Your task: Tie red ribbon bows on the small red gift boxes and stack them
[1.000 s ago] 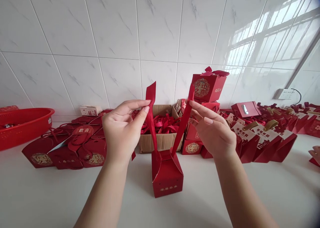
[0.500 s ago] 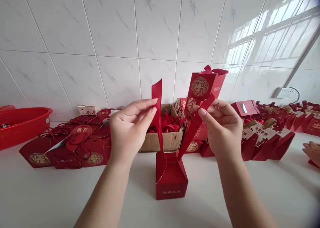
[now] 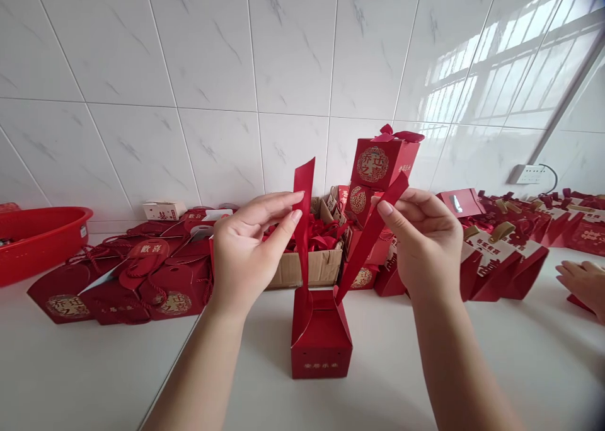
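Observation:
A small red gift box [image 3: 322,349] stands upright on the white table, its curved top flaps folded inward and gold characters on its front. Two ends of a red ribbon [image 3: 362,248] rise from its top in a V. My left hand [image 3: 258,242] pinches the left ribbon end between thumb and fingers, with the tip sticking up above. Between thumb and forefinger, my right hand [image 3: 423,242] grips the right ribbon end, which slants up and outward. Both hands are above the box, not touching it.
Behind the box sits a cardboard carton [image 3: 326,266] of red ribbons, beside stacked red boxes [image 3: 378,160]. More red boxes [image 3: 174,286] lie left, near a red basin [image 3: 42,235]. Red-and-white bags [image 3: 501,267] stand right, where another person's hand [image 3: 583,286] shows.
The view has shifted slightly. Both hands still hold the ribbon ends in nearly the same place. The other person's hand shows further into view at the right.

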A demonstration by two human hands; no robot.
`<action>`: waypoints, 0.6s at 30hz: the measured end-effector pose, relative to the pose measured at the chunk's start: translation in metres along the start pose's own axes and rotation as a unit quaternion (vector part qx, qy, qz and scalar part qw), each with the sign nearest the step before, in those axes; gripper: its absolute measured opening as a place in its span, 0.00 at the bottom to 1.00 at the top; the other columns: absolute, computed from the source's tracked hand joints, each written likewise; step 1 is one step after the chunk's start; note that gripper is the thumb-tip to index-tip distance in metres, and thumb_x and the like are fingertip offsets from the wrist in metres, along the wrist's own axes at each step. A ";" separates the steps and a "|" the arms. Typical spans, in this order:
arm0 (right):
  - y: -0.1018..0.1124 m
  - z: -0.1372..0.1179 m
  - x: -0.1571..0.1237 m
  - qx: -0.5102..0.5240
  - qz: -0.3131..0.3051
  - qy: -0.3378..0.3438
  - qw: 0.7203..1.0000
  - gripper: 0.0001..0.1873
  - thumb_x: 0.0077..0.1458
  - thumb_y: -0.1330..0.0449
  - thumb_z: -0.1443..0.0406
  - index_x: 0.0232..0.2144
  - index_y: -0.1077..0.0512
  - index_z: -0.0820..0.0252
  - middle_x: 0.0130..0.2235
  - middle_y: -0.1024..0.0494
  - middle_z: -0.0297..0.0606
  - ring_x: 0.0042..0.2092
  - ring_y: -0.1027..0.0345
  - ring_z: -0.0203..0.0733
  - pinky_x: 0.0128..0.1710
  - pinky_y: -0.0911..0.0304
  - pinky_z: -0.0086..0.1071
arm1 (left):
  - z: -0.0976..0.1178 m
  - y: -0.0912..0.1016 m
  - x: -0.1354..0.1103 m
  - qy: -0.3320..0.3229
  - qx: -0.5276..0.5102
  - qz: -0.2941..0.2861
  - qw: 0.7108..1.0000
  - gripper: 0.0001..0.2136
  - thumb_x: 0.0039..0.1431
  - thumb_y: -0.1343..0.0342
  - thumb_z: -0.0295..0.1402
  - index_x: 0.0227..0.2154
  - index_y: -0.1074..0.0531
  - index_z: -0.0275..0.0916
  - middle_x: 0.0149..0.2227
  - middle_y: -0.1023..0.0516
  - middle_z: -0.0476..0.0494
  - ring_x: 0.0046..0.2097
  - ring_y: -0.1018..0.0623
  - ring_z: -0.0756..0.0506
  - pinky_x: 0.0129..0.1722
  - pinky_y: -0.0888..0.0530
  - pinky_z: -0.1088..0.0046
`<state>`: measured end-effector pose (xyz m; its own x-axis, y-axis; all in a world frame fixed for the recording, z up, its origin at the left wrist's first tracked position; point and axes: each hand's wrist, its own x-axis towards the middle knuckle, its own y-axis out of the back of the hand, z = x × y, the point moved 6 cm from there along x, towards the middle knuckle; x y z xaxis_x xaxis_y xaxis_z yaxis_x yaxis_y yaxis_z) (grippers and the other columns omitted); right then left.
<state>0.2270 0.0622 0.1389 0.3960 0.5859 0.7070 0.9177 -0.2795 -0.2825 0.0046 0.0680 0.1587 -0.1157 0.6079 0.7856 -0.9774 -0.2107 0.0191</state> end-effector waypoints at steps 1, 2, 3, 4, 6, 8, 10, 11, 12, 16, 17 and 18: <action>0.001 0.000 0.000 -0.001 0.004 0.001 1.000 0.11 0.47 0.33 0.62 0.35 0.29 0.54 0.31 0.23 0.33 0.38 0.25 0.41 0.39 0.29 0.35 | 0.000 0.001 0.000 -0.003 0.003 0.005 1.000 0.10 0.51 0.37 0.30 0.38 0.21 0.46 0.41 0.19 0.49 0.42 0.21 0.47 0.45 0.23 0.71; 0.002 -0.001 0.001 0.000 0.008 0.002 1.000 0.11 0.47 0.33 0.62 0.34 0.29 0.54 0.31 0.23 0.33 0.37 0.25 0.40 0.39 0.29 0.35 | 0.001 0.003 0.000 -0.005 0.006 0.011 1.000 0.10 0.51 0.37 0.30 0.38 0.21 0.46 0.41 0.19 0.49 0.41 0.21 0.47 0.45 0.23 0.71; 0.002 -0.001 0.001 0.002 0.010 0.004 1.000 0.11 0.47 0.33 0.63 0.34 0.29 0.54 0.30 0.23 0.33 0.37 0.25 0.40 0.39 0.29 0.34 | 0.000 0.004 0.001 -0.005 0.008 0.017 1.000 0.10 0.51 0.38 0.31 0.38 0.21 0.46 0.41 0.19 0.49 0.41 0.21 0.46 0.45 0.23 0.71; 0.003 -0.001 0.001 0.006 0.012 0.006 1.000 0.11 0.46 0.32 0.63 0.34 0.28 0.54 0.30 0.24 0.32 0.37 0.26 0.40 0.39 0.29 0.34 | 0.000 0.005 0.001 -0.005 0.008 0.024 1.000 0.09 0.52 0.38 0.31 0.37 0.21 0.46 0.40 0.19 0.50 0.42 0.21 0.46 0.45 0.23 0.71; 0.004 -0.002 0.002 0.017 0.014 0.011 1.000 0.10 0.46 0.32 0.64 0.33 0.28 0.54 0.30 0.24 0.32 0.36 0.26 0.39 0.39 0.29 0.33 | -0.001 0.007 0.002 -0.004 0.005 0.040 0.999 0.09 0.51 0.37 0.31 0.37 0.21 0.46 0.40 0.19 0.50 0.42 0.21 0.46 0.47 0.23 0.71; 0.004 -0.002 0.003 0.026 0.014 0.012 0.999 0.10 0.46 0.32 0.65 0.33 0.28 0.54 0.30 0.24 0.31 0.35 0.26 0.38 0.39 0.29 0.33 | -0.001 0.008 0.002 -0.003 0.004 0.051 0.999 0.09 0.50 0.37 0.31 0.36 0.21 0.46 0.40 0.19 0.51 0.43 0.21 0.46 0.47 0.23 0.71; 0.006 -0.002 0.004 0.030 0.016 0.016 0.999 0.11 0.46 0.32 0.65 0.33 0.27 0.55 0.29 0.23 0.31 0.35 0.26 0.37 0.39 0.28 0.32 | -0.001 0.009 0.002 -0.007 0.011 0.061 0.998 0.09 0.50 0.36 0.31 0.36 0.21 0.46 0.39 0.19 0.50 0.42 0.20 0.46 0.46 0.22 0.71; 0.006 -0.002 0.005 0.033 0.018 0.017 0.999 0.11 0.45 0.32 0.65 0.33 0.27 0.55 0.29 0.23 0.31 0.35 0.25 0.37 0.38 0.28 0.32 | 0.000 0.009 0.002 -0.011 0.017 0.065 0.998 0.09 0.49 0.36 0.31 0.36 0.21 0.45 0.39 0.18 0.50 0.41 0.20 0.46 0.45 0.22 0.71; 0.007 -0.001 0.005 0.038 0.019 0.018 0.999 0.11 0.45 0.32 0.65 0.33 0.27 0.55 0.29 0.23 0.31 0.35 0.25 0.37 0.38 0.28 0.32 | 0.001 0.010 0.002 -0.017 0.022 0.068 0.997 0.09 0.49 0.36 0.31 0.36 0.21 0.45 0.38 0.18 0.50 0.41 0.20 0.46 0.44 0.21 0.71; 0.008 0.000 0.006 0.061 0.020 0.018 0.998 0.11 0.45 0.32 0.67 0.33 0.26 0.55 0.29 0.23 0.30 0.35 0.25 0.36 0.39 0.28 0.31 | 0.003 0.013 0.003 -0.030 0.038 0.078 0.996 0.09 0.50 0.37 0.31 0.36 0.21 0.46 0.38 0.18 0.49 0.40 0.19 0.46 0.42 0.20 0.72; 0.008 0.000 0.006 0.061 0.020 0.019 0.998 0.10 0.45 0.32 0.67 0.33 0.26 0.55 0.29 0.23 0.30 0.35 0.25 0.36 0.39 0.28 0.30 | 0.004 0.014 0.003 -0.031 0.040 0.080 0.995 0.09 0.50 0.37 0.31 0.36 0.21 0.46 0.39 0.18 0.49 0.40 0.19 0.46 0.42 0.20 0.72; 0.008 -0.001 0.006 0.060 0.020 0.021 0.998 0.10 0.45 0.32 0.67 0.33 0.26 0.55 0.28 0.24 0.29 0.34 0.25 0.35 0.38 0.28 0.30 | 0.004 0.015 0.003 -0.031 0.041 0.083 0.995 0.09 0.50 0.37 0.31 0.37 0.21 0.46 0.39 0.18 0.49 0.40 0.19 0.46 0.42 0.20 0.72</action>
<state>0.2372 0.0630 0.1416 0.4331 0.5434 0.7191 0.8994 -0.2083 -0.3843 -0.0095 0.0638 0.1635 -0.2606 0.5118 0.8187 -0.9276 -0.3678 -0.0653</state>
